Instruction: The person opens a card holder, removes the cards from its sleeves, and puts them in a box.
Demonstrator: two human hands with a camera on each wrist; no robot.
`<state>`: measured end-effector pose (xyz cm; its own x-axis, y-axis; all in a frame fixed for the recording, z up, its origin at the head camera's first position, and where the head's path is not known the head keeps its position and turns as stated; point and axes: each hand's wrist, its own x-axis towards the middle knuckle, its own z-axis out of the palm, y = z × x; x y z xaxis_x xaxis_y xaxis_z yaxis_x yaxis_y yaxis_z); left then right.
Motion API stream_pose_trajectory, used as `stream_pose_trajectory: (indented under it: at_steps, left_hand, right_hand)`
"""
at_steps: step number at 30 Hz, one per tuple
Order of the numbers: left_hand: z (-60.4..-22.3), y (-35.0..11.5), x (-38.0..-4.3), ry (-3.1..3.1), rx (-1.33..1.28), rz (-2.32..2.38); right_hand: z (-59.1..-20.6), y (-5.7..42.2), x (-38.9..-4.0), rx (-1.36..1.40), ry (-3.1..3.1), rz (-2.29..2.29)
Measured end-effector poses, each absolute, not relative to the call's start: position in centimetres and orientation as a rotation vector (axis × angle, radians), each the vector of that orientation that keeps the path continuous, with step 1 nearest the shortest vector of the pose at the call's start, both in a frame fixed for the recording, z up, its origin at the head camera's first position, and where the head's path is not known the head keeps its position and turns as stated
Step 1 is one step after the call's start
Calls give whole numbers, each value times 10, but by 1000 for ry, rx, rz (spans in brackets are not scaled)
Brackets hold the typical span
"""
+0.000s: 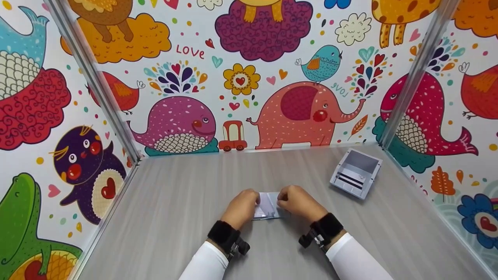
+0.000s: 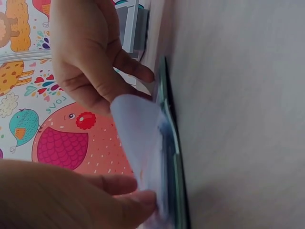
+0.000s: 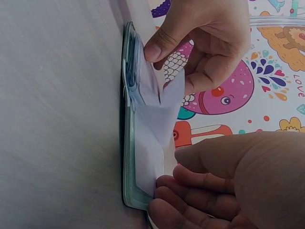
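A small booklet (image 1: 266,206) with greenish clear covers and thin whitish pages lies spread on the table. My left hand (image 1: 242,206) is at its left side; in the right wrist view its thumb (image 3: 153,51) rests on the page stack and its fingers hold a lifted, curling page (image 3: 164,112). On the other side is my right hand (image 1: 298,201). Its fingers (image 3: 167,191) bend loosely beside the right-hand page's edge, the thumb apart from them. In the left wrist view the lifted page (image 2: 136,126) partly hides the right fingertips.
A grey open box (image 1: 356,173) with dark slots stands at the back right of the table (image 1: 175,217). Patterned wall panels (image 1: 186,124) with metal corner posts (image 1: 105,93) enclose the back and sides.
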<state>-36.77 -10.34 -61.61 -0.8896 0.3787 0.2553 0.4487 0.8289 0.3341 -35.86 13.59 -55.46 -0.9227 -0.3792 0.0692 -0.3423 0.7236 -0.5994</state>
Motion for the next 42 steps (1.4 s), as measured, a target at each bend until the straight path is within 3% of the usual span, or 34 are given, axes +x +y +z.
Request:
stream_pose_trajectory:
  at_steps: [7, 17, 28, 36, 42]
  left_hand:
    - [-608, -104, -360, -2811, -664, -562]
    - [-624, -105, -373, -2795, -653, -570]
    - [-597, -100, -354, -2771, -661, -559]
    - [-638, -105, -378, -2742, -639, -536]
    - [-594, -103, -348, -2742, -618, -542]
  right_hand:
    - [-553, 134, -358, -598, 2863, -975]
    - [-548, 124, -349, -700, 2867, -974]
    - [-552, 115, -342, -875, 2887, -984]
    - [-554, 115, -343, -797, 2918, -997]
    - [-556, 117, -352, -646, 2966, -988]
